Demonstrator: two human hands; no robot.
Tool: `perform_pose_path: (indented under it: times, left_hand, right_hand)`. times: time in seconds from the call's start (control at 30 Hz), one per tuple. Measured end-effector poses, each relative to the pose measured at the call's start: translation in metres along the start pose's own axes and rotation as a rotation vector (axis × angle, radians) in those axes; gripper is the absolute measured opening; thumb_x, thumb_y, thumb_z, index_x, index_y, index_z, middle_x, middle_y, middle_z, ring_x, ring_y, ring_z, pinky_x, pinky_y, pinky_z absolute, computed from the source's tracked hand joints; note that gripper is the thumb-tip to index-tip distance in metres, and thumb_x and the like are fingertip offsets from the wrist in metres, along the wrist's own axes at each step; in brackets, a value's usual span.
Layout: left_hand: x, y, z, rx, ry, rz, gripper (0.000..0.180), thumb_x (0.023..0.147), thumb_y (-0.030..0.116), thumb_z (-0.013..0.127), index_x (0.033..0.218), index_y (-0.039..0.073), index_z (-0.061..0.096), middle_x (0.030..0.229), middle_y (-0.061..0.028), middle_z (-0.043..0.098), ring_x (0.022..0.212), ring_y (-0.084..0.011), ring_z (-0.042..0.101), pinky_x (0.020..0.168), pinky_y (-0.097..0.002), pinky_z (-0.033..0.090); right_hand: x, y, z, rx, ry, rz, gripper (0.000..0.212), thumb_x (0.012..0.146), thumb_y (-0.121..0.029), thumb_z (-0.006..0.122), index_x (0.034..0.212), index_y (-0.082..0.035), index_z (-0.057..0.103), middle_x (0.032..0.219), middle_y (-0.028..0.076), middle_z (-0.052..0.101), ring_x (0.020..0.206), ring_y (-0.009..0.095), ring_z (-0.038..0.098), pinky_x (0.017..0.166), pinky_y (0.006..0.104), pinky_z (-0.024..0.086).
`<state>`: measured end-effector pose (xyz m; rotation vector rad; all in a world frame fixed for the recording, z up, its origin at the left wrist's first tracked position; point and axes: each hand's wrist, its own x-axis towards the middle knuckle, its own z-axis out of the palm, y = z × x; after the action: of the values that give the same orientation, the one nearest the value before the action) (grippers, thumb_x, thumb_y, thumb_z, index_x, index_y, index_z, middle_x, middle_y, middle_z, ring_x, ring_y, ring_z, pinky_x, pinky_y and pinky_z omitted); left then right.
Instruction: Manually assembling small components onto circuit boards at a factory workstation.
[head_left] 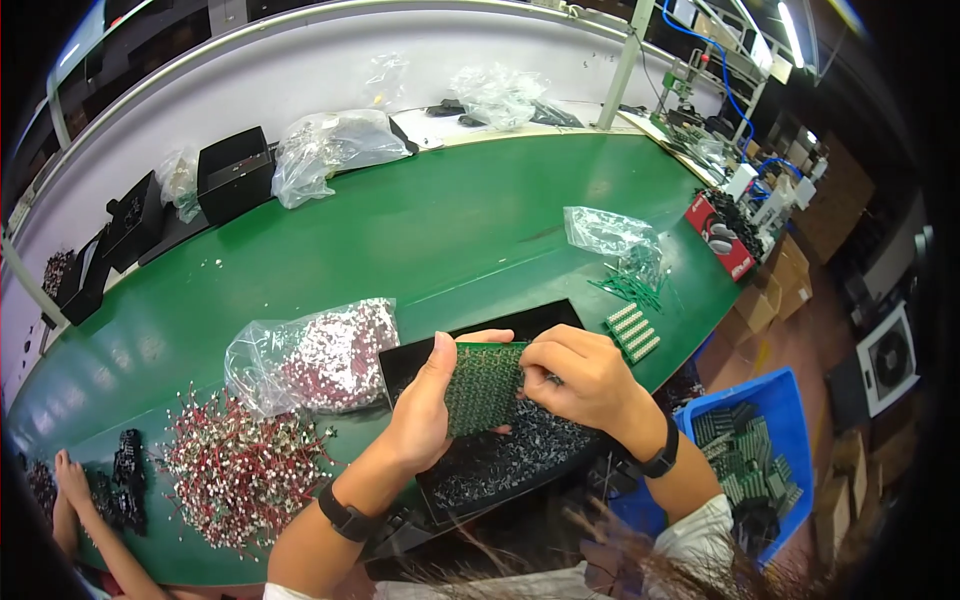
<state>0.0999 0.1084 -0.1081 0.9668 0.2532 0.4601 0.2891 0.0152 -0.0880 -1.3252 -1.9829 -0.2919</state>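
Note:
My left hand (422, 412) grips a green circuit board panel (482, 392) by its left side, thumb along the near face and fingers behind it. The panel is tilted up and carries rows of small parts. At its right edge is my right hand (580, 375), thumb and fingers pinched together; whatever lies between them is hidden. Both hands are over a black tray (550, 315) holding many small black pieces (510, 465). To the right of the tray, several narrow boards with pale parts (633, 333) lie side by side on the green table (470, 230).
Left of the tray are a heap of red-wired white connectors (245, 470) and a clear bag (335, 355) of them. Green strips (635, 285) lie at the right. A blue bin (790, 395) of boards stands at my right. Another person's hand (72, 485) works at far left.

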Motion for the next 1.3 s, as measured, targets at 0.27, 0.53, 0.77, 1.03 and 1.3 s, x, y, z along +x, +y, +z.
perform_pose_path:
  times: [0.27,0.53,0.77,1.03,1.3]
  left_hand:
    - [0.001,-0.003,-0.005,-0.026,0.005,-0.008,0.077,0.106,0.064,0.021,0.146,0.004,0.045,0.122,-0.0147,0.064,0.106,-0.0259,0.067,0.080,-0.0435,0.062]
    - [0.001,-0.004,-0.004,-0.015,0.008,-0.011,0.075,0.106,0.064,0.023,0.145,0.005,0.048,0.119,-0.0113,0.065,0.105,-0.0206,0.067,0.078,-0.0385,0.062]
    - [0.002,-0.006,-0.007,0.032,-0.016,-0.003,0.075,0.107,0.063,0.021,0.145,0.003,0.047,0.121,-0.0149,0.064,0.107,-0.0262,0.068,0.081,-0.0450,0.062]
    - [0.000,-0.004,-0.007,0.035,0.029,-0.001,0.076,0.106,0.065,0.021,0.144,0.005,0.047,0.121,-0.0136,0.064,0.106,-0.0248,0.068,0.080,-0.0437,0.062]
    - [0.001,-0.005,-0.006,0.053,0.022,-0.001,0.075,0.106,0.064,0.019,0.143,0.006,0.049,0.120,-0.0117,0.064,0.105,-0.0230,0.067,0.082,-0.0433,0.062]
  right_hand:
    - [-0.003,-0.004,-0.005,0.049,-0.016,0.022,0.021,0.071,0.001,0.077,0.089,-0.004,0.066,0.086,0.008,0.065,0.074,0.026,0.067,0.064,0.0354,0.056]
    - [-0.004,-0.001,0.005,0.032,-0.022,-0.002,0.023,0.070,0.003,0.075,0.091,-0.003,0.066,0.085,0.009,0.065,0.073,0.027,0.067,0.063,0.0358,0.056]
    - [-0.005,-0.005,0.002,0.034,0.020,0.037,0.021,0.068,0.005,0.071,0.086,-0.002,0.063,0.076,0.009,0.059,0.066,0.027,0.063,0.059,0.0357,0.053]
    - [0.004,-0.013,0.004,0.028,0.031,0.040,0.020,0.070,0.006,0.074,0.087,-0.003,0.065,0.081,0.009,0.063,0.069,0.027,0.065,0.061,0.0356,0.055]
    - [0.007,-0.016,0.013,0.006,0.041,0.014,0.020,0.070,0.006,0.074,0.087,-0.002,0.066,0.080,0.010,0.064,0.068,0.026,0.066,0.061,0.0345,0.056]
